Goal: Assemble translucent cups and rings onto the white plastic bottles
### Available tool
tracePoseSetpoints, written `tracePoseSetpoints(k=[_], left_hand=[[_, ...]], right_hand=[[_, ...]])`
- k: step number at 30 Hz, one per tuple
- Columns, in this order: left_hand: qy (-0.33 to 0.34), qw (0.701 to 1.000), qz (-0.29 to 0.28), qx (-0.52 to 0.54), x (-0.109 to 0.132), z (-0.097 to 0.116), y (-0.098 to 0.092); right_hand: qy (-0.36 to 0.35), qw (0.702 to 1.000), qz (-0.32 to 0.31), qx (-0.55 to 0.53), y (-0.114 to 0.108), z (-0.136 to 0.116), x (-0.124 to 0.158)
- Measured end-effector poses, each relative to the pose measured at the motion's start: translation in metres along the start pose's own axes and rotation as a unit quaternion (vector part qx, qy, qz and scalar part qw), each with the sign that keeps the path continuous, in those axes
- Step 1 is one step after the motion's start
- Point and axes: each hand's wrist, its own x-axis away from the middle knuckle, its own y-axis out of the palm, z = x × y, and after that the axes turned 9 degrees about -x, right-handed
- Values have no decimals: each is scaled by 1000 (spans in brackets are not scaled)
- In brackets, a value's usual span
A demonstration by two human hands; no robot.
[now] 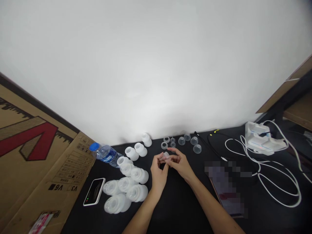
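Note:
Between my left hand (159,169) and my right hand (179,164), I hold a small clear plastic piece (166,156), cup-like in shape. The fingers of both hands are closed around it, so part of it is hidden. Just beyond my hands lie clear rings (164,145) and small clear flanged pieces (173,144). Several clear dome caps (194,140) rest to the right of them. On the left stand white, bottle-shaped containers (140,149) with open necks. Nearer to me are several similar white containers (137,193) with clear tops on them.
A water bottle (107,155) with a blue cap lies at the left, near a white-framed device (94,192) and a large cardboard box (46,162). To the right are a partly blurred phone (225,191), white cables (275,165) and a white power strip (260,139). A white wall (156,65) borders the black table.

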Motion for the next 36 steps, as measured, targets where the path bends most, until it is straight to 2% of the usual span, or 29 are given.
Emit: tracePoseSetpoints(k=[5,12,16,19,26,36], left_hand=[[-6,1000,14,-9,1,-1,2],[14,1000,-5,9,1,6,-1],[-21,999,31,-14,-2,2,-3],[-44,999,21,11,-6,1,-4],[-40,999,20,21,-10,5,-4],[-38,999,17,7,-8,5,-3]], right_hand=[[-26,999,9,42,0,6,-2],[-54,996,24,66,-6,8,-5],[-66,992,36,102,-6,9,-4],[-79,987,32,138,-5,9,-3],[-92,981,37,164,-8,12,-4],[-146,957,73,241,-10,5,-4]])
